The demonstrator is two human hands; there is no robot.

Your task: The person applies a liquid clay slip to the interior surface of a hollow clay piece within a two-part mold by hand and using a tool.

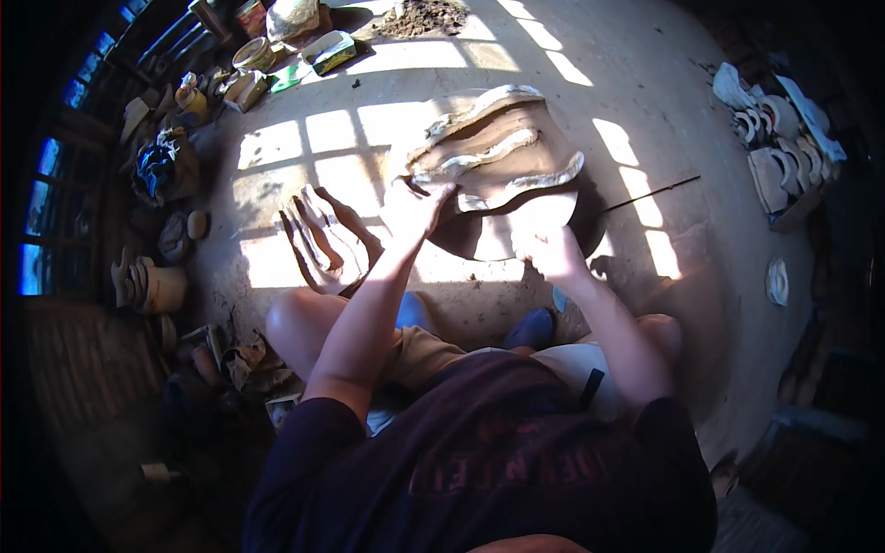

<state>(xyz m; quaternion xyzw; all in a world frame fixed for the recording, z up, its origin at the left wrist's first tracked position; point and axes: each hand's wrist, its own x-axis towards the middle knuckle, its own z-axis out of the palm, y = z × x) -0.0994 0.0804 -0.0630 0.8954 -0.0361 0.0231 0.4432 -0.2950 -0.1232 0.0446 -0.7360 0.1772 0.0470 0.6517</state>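
Observation:
In front of me a broad brown clay-like piece [553,138] with wavy, whitish ridges lies over a round, flat disc [498,241]. My left hand [417,207] is closed at the piece's near left corner, its thumb on top and the other fingers partly lost in glare. At the disc's near right rim my right hand [550,251] is curled closed; bright sunlight and the hand itself hide what it grips, if anything. Left of the disc, several narrow wavy strips [323,241] of similar brown material lie side by side on the floor.
A thin dark rod [650,194] lies right of the disc. Curved pale pieces [784,166] are stacked at the far right. Tubs, boxes and a yellow container [192,103] line the left. Dark crumbly soil [422,18] lies at the back. A pale ring [777,281] sits on the right.

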